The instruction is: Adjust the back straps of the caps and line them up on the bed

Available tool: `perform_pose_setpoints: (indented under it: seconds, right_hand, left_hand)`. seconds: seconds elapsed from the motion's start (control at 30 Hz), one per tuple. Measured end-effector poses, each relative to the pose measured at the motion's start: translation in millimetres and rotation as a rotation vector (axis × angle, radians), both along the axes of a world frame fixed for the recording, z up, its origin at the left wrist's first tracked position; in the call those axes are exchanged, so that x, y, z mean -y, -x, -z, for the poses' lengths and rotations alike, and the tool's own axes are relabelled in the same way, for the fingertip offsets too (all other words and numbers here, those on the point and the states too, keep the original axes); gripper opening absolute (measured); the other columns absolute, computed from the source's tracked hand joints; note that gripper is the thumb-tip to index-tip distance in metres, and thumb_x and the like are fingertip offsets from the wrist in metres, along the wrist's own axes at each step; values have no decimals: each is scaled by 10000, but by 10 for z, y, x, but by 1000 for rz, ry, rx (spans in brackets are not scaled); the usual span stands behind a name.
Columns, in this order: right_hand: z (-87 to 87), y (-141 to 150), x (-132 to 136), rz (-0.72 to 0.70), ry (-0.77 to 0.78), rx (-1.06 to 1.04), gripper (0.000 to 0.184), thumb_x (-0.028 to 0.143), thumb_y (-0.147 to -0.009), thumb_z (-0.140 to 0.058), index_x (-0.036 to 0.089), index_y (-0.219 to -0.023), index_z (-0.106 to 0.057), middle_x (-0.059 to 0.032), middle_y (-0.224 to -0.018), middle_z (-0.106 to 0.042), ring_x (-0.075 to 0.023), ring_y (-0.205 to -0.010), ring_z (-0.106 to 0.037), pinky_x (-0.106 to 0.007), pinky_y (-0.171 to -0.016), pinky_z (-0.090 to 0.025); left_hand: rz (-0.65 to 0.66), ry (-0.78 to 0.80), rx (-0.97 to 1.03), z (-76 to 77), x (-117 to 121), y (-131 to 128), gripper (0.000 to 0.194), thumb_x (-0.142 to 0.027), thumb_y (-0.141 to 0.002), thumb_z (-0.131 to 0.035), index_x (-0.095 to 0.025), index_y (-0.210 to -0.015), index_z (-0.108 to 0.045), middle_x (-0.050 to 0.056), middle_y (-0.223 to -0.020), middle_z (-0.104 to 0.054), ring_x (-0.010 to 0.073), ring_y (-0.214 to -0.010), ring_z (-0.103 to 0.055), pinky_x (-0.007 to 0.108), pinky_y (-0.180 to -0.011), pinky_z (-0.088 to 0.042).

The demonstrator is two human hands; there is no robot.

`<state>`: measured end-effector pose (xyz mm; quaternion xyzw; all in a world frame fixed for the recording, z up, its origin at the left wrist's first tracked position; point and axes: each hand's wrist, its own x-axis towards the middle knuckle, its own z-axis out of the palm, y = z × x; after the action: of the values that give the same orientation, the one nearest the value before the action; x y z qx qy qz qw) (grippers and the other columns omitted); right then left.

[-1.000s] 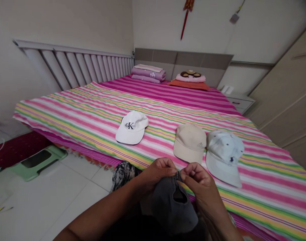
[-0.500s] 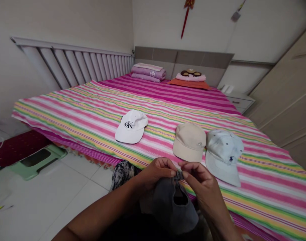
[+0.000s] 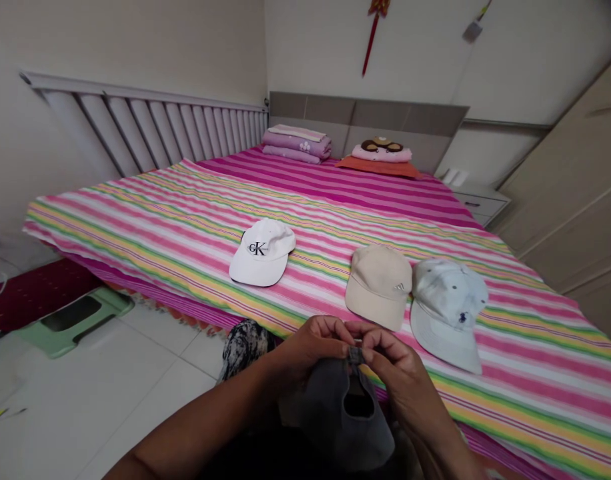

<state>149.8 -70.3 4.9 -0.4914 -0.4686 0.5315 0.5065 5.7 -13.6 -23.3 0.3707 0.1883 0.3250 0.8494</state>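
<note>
Both my hands are low in the view, holding up a dark grey baseball cap [image 3: 343,420] by the back strap [image 3: 355,355] above its rear opening. My left hand [image 3: 315,347] pinches the strap from the left, and my right hand [image 3: 390,363] pinches it from the right. Beyond them on the striped bedsheet [image 3: 525,380] lie several caps: a white cap with black CK lettering [image 3: 262,253], a beige cap [image 3: 378,288] and a pale blue cap [image 3: 448,315]. The beige and pale blue caps touch or nearly touch.
A black-and-white patterned cloth [image 3: 245,348] lies at the bed's near edge. Folded bedding [image 3: 296,143] and a pillow [image 3: 380,160] sit at the headboard. A green plastic stool [image 3: 75,323] stands on the tiled floor. A wardrobe [image 3: 570,193] stands at right.
My right fingers have closed in over the strap, and both hands sit closer together on it. The view has shifted very slightly; the caps on the bed have not moved.
</note>
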Motion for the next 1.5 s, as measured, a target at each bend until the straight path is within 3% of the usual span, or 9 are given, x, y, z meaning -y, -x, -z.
perform_pose_setpoints:
  seconds: [0.2, 0.53, 0.63, 0.73, 0.8, 0.97, 1.27, 1.37, 1.5]
  right_hand:
    - [41, -24, 31, 24, -19, -98, 145, 335, -743, -595, 214, -820, -571, -83, -1176, -560, -241, -1079, -500, -346, -825, -415]
    - [-1, 42, 0, 35, -41, 54, 176, 298, -712, -622, 177, -617, -537, -106, -1134, -582, -254, -1069, -505, -348, -854, -383]
    - [12, 71, 9, 53, -46, 7, 161, 342, -701, -633, 191, -717, -577, -100, -1152, -574, -242, -1069, -509, -345, -866, -387]
    - [20, 69, 32, -21, -41, -34, 484, 389, -613, -699, 242, -1046, -540, -91, -1186, -544, -222, -974, -558, -321, -784, -443]
    - [33, 69, 50, -80, -7, 7, 599, 383, -599, -707, 255, -1141, -489, -68, -1071, -594, -196, -824, -589, -292, -676, -464]
    - [111, 101, 83, 3, -35, 204, 409, 346, -674, -649, 212, -1054, -581, 6, -669, -586, -155, -605, -516, -252, -545, -409]
    - [73, 135, 100, 129, -357, 447, 123, 243, -708, -626, 228, -827, -650, -9, -726, -571, -164, -670, -516, -255, -615, -404]
    - [45, 153, 108, 119, -359, 454, 37, 247, -718, -617, 214, -732, -611, 11, -632, -486, -144, -588, -461, -244, -550, -374]
    - [27, 176, 119, 113, -314, 424, 85, 260, -723, -605, 203, -666, -575, 17, -603, -434, -139, -570, -428, -243, -526, -348]
  left_hand:
    - [-16, -45, -3, 38, -25, 26, 178, -200, -592, -719, -110, -684, -597, 34, -627, -625, 98, -478, -563, 191, -461, -419]
    - [-37, 2, -34, -27, 12, -2, 193, -185, -582, -731, -103, -657, -573, 27, -614, -628, 94, -484, -572, 188, -480, -424]
    - [-41, 4, -20, -23, 8, 13, 206, -200, -582, -732, -105, -664, -569, 26, -639, -631, 96, -495, -577, 196, -490, -439]
    - [-22, -17, 31, -5, -7, 39, 224, -224, -571, -740, -107, -660, -571, 25, -649, -626, 95, -507, -573, 195, -490, -439]
    - [-26, -27, 54, 3, -13, 51, 224, -228, -572, -740, -112, -670, -575, 25, -641, -625, 90, -499, -566, 185, -477, -426]
    - [-67, -43, 49, -8, 1, 63, 226, -216, -577, -738, -117, -686, -567, 32, -668, -627, 101, -567, -576, 201, -541, -434]
    - [-99, -33, 64, 1, 23, 29, 272, -194, -569, -737, -132, -702, -508, 22, -687, -603, 113, -588, -566, 234, -568, -428]
    - [-114, -41, 69, 8, 26, 24, 259, -187, -555, -736, -131, -671, -512, 15, -694, -586, 105, -605, -550, 220, -574, -416]
    - [-83, -65, 111, 5, 24, 51, 209, -237, -564, -708, -122, -642, -552, 27, -727, -564, 116, -636, -536, 237, -605, -413]
